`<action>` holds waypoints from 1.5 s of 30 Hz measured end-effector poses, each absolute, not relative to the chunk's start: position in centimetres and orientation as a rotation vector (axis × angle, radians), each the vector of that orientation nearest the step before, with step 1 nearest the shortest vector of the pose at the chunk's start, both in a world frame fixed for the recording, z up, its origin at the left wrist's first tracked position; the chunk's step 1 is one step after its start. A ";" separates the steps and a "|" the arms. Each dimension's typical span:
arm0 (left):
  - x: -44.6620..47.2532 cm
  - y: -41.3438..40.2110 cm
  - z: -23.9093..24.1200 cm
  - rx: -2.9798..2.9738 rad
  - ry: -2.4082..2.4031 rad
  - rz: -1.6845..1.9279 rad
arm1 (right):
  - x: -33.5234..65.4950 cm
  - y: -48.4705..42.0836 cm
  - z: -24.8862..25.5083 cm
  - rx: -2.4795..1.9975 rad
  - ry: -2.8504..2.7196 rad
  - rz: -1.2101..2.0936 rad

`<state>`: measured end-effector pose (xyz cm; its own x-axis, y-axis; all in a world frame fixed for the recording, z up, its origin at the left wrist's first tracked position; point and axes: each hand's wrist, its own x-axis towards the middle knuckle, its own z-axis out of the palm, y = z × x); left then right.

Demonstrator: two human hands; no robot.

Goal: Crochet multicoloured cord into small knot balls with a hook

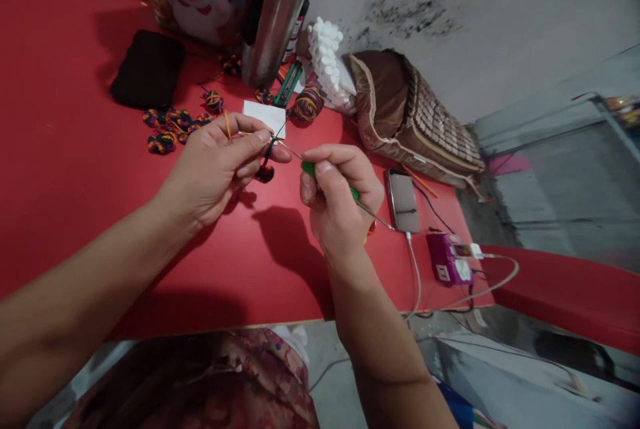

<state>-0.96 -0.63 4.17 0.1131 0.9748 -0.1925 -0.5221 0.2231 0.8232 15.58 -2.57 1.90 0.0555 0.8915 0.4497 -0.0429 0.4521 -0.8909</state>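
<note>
My left hand (220, 156) pinches a small piece of dark multicoloured crochet work (265, 173) between thumb and forefinger, and part of it dangles below the fingers. A strand of orange yarn (228, 125) loops over the left forefinger. In my right hand (343, 199) is a crochet hook (309, 168) with a green handle, held closed like a pencil. Its thin metal tip meets the yarn at my left fingertips; the other metal end sticks out behind the hand. Beyond the hands lies a ball of variegated yarn (307, 104), and several crocheted pieces (173, 128) lie left of my left hand.
A white card (265, 117), green cutter (289, 84) and metal bottle (280, 16) stand or lie behind the hands. A black pouch (149, 69) is at left. Rightward are a brown bag (415, 109), a charging phone (403, 201) and a purple box (445, 260) on the red table (210, 296).
</note>
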 end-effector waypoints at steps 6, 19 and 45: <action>-0.7 -0.9 4.9 0.664 0.859 1.267 | 15.5 -2.4 1.8 -0.859 -1.324 0.832; -0.5 -0.6 3.8 0.736 0.847 1.338 | 15.4 -2.6 1.3 -0.790 -1.411 0.711; -1.2 -0.8 3.1 0.962 0.718 1.237 | 15.4 -2.5 1.2 -0.863 -1.435 0.578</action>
